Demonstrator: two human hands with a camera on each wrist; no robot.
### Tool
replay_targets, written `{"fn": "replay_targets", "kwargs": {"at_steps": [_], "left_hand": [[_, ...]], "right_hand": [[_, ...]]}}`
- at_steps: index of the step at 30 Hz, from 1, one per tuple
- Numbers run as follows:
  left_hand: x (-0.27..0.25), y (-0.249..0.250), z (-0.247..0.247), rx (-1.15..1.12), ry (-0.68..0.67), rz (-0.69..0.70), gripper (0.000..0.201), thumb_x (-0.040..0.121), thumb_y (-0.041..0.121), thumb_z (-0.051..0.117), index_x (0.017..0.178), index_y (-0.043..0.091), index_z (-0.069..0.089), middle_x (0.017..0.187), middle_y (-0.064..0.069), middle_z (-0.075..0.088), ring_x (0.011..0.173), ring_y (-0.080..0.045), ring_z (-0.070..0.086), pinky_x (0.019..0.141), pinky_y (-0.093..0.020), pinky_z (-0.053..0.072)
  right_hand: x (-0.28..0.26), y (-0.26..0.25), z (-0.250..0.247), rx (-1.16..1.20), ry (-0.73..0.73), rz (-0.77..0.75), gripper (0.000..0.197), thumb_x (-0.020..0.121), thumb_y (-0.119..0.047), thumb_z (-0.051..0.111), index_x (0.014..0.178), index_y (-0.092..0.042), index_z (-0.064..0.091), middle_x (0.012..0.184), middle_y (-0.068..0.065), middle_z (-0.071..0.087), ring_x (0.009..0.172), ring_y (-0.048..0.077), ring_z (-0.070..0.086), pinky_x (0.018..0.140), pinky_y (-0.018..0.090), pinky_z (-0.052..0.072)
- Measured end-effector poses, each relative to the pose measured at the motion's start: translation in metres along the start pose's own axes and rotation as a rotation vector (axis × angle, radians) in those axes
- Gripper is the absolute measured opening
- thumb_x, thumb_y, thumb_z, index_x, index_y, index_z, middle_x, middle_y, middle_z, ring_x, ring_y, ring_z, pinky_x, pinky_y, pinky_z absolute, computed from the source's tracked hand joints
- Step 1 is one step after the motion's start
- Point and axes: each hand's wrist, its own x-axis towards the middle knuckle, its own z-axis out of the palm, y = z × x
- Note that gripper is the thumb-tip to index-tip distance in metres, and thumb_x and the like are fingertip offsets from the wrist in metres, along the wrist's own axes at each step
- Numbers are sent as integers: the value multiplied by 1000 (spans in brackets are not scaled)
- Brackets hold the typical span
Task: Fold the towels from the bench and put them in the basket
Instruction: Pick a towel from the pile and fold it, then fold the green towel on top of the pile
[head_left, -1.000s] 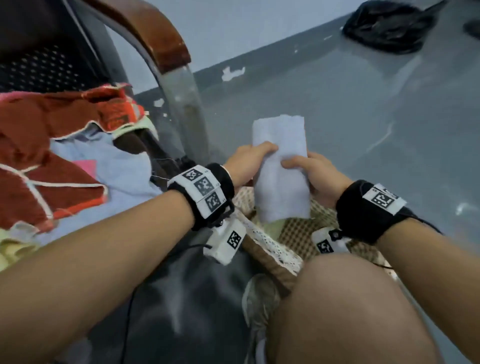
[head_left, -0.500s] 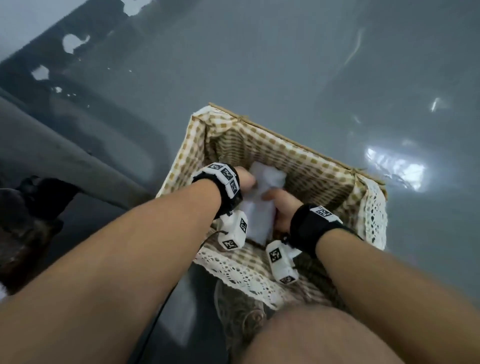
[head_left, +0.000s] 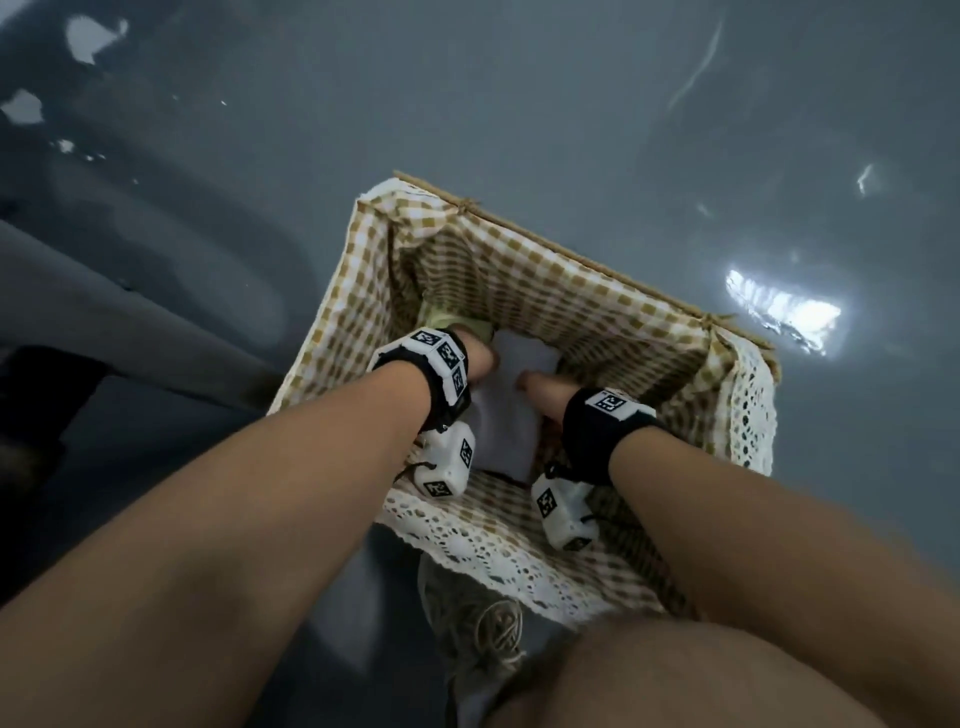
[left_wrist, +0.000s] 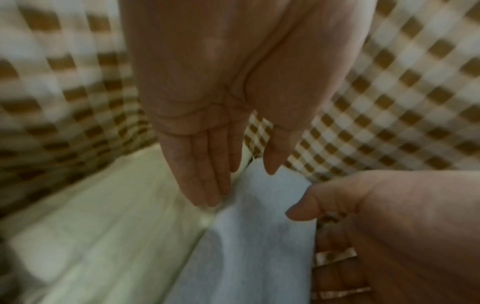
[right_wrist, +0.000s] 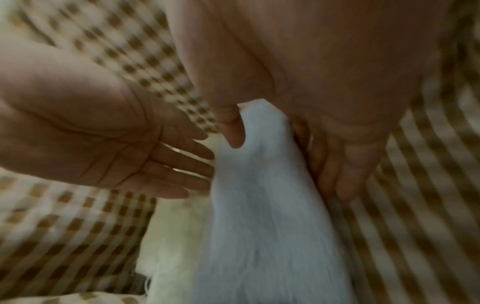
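A folded white towel (head_left: 506, 415) stands on edge inside the gingham-lined basket (head_left: 571, 244) on the floor. Both hands reach down into the basket. My right hand (right_wrist: 283, 164) pinches the towel (right_wrist: 265, 226), thumb on one face and fingers on the other. My left hand (left_wrist: 239, 185) is flat, its straight fingers touching the towel's (left_wrist: 254, 246) other side. A pale yellow-green towel (left_wrist: 116, 226) lies in the basket on the left, just beside the white one and partly hidden by my left hand (head_left: 480, 358) in the head view.
The basket has a lace-trimmed rim (head_left: 467, 545) and sits on a glossy grey floor (head_left: 571, 104). A grey bench frame (head_left: 130, 332) runs along the left. My shoe (head_left: 483, 623) and knee (head_left: 675, 675) are close to the basket's near side.
The white towel went from held up in front of me down into the basket. My view tilted down from the bench to the basket. The hands sit a little deeper than half a second ago.
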Motion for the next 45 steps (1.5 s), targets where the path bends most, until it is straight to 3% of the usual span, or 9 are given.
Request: {"fn": "replay_targets", "kwargs": {"at_steps": [4,7,12,16,22,26,33,41,45], "left_hand": [[-46,8,-42,-130,-5,71,17,100,17,51,91,6,61,103,-16,66,90,-28,63,70,-33,54],[-96,8,-80,-232,60,228,23,100,12,50,115,2,65,120,-17,65,108,-30,64,85,-31,51],[-199,-39,-141,-368,245,332,25,99,12,44,97,7,68,85,-12,64,77,-24,59,80,-42,56],[-288,-121,-192,-271,458,334,25,95,15,47,95,8,71,82,-7,69,69,-19,60,65,-27,48],[-401,-270,-222,-255,740,123,18,90,21,53,96,24,69,98,-1,74,81,-20,70,67,-35,55],[-445,-357,-216,-160,853,-94,25,92,27,54,112,21,68,119,-4,69,109,-27,63,91,-34,48],[-469,-464,-190,-181,905,-486,73,85,45,67,146,18,37,142,-15,47,128,-36,47,103,-45,44],[-460,-473,-187,-391,1089,-449,16,90,27,65,100,21,76,107,-6,73,100,-28,67,84,-31,53],[-463,-446,-199,-656,1249,-199,19,91,21,58,86,13,74,89,-6,73,82,-23,64,77,-32,52]], "right_hand": [[-54,-38,-14,-164,31,-212,31,101,-33,50,123,-12,59,118,9,61,105,28,62,79,31,48],[-117,-73,-5,-256,-122,-345,25,96,-36,54,92,-15,66,87,6,71,75,19,65,68,28,49],[-232,-138,47,-575,-264,-645,23,93,-27,59,104,-12,72,88,2,75,79,16,68,70,27,50],[-316,-172,124,-864,-332,-858,26,93,-24,60,108,-7,72,93,8,73,83,16,65,76,30,48],[-401,-184,272,-988,-502,-1036,19,96,-21,59,107,-8,69,92,6,68,81,19,62,74,30,49],[-428,-166,370,-1053,-589,-1062,14,98,-15,56,105,-10,66,73,3,61,60,14,53,52,22,41],[-430,-128,470,-1176,-530,-1191,33,95,-23,59,107,7,67,76,10,56,68,24,50,65,35,42],[-400,-115,484,-962,-509,-1244,30,96,-24,59,109,-1,74,92,8,69,82,19,60,88,42,54],[-411,-121,488,-870,-501,-1116,69,88,-64,56,102,2,73,88,12,71,83,28,66,87,44,54]]}}
